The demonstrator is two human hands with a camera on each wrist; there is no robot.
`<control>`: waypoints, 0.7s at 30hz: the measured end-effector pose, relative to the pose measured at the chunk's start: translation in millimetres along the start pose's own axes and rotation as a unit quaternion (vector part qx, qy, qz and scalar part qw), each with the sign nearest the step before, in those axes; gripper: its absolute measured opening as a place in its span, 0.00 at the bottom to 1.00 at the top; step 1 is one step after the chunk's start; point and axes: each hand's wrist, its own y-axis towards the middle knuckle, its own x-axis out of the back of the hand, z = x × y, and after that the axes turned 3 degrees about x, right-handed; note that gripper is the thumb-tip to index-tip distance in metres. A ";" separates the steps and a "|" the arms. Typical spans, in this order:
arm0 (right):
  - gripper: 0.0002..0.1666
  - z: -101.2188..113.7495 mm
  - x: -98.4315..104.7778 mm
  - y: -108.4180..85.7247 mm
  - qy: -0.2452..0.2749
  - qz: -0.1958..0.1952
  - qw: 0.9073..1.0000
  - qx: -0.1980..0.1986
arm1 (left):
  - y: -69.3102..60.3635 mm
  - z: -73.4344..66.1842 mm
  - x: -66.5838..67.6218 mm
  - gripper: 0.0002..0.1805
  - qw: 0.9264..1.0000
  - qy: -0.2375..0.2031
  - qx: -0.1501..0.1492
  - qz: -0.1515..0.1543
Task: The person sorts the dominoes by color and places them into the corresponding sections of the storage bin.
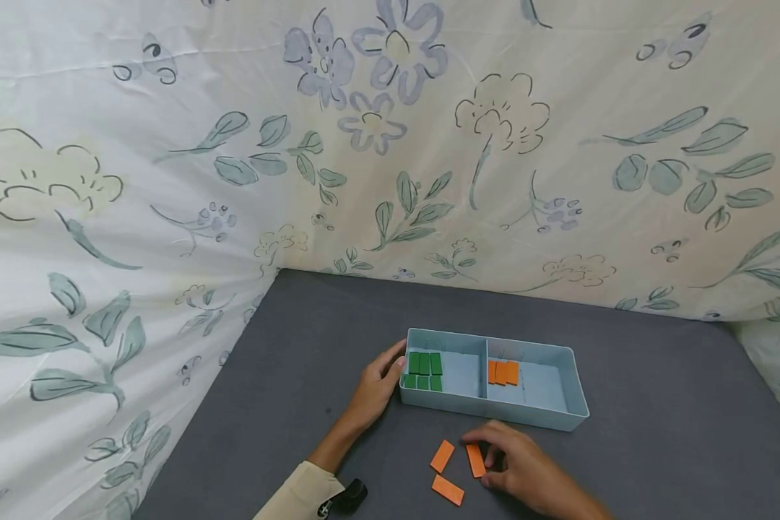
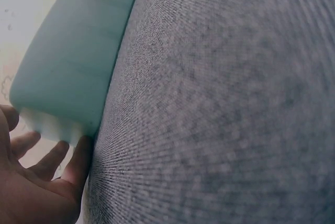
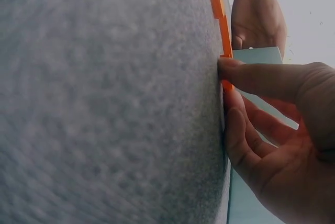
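Observation:
My left hand rests against the left end of a light blue divided box. In the left wrist view, its fairly straight fingers touch the outside of the end wall. In front of the box, my right hand pinches an orange tile at its ends, between thumb and fingers. That tile is low, at the cloth; whether it touches is hard to tell. Two more orange tiles, one upper and one lower, lie loose just left of it.
Several green tiles stand in two rows in the box's left compartment. Past the divider, orange tiles sit side by side in the right compartment. Dark grey cloth covers the table, with a floral curtain behind and at the left.

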 end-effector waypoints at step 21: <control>0.38 -0.3 -8.1 -2.5 -0.036 -0.034 0.999 -0.017 | 0.5 5.5 3.4 0.30 1.000 -0.004 -0.003 0.000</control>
